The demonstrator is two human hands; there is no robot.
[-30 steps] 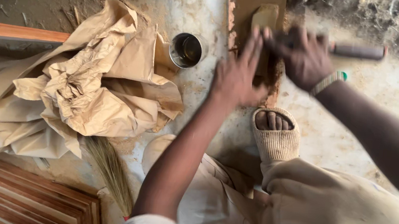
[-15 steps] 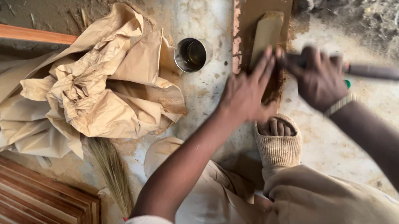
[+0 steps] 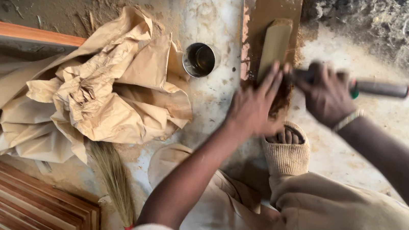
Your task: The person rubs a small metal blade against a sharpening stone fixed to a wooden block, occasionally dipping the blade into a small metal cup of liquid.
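Right hand (image 3: 326, 95) gripping tool handle (image 3: 379, 88), fingers wrapped round it, handle lying crosswise, pointing right. Left hand (image 3: 254, 105) pressing flat, fingers spread, on near end of pale block (image 3: 275, 46); block's long axis running away along wooden board (image 3: 257, 13). Tool's working end hiding under hands, blurring.

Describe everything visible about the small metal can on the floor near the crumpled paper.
The small metal can is a round, open-topped tin that looks like bare, dull grey steel. It stands upright, seen from above, with a shiny rim and a dark, brownish inside; whether it holds anything cannot be told. It stands on the dusty pale floor, against the edge of the crumpled brown paper, left of the wooden board. No hand touches it.
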